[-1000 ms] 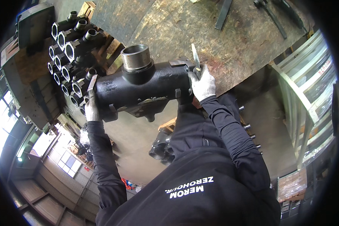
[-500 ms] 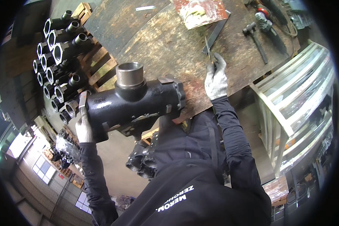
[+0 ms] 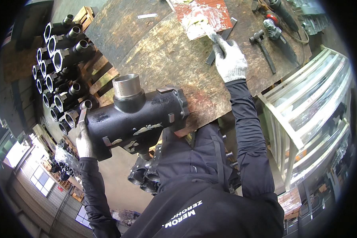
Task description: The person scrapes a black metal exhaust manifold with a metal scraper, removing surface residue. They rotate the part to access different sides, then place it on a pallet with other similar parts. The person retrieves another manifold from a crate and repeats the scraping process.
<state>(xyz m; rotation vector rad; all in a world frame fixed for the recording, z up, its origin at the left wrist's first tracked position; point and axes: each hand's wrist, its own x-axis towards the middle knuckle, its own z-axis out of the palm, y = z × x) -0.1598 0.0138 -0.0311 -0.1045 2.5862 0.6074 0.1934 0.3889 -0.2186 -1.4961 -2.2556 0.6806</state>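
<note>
Fingers (image 3: 221, 43) clamped on a spatula (image 3: 211, 35), the right hand (image 3: 231, 61) hangs beside a paste-smeared red board (image 3: 222, 16); the left hand (image 3: 84, 142) (finger closure unclear) touches a black cylinder (image 3: 133, 115).

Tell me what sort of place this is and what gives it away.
Probably a metalworking or machine-parts workshop: black metal cylinders are stacked on the left, and a hammer and what looks like an angle grinder lie on a worn, stained workbench.
</note>
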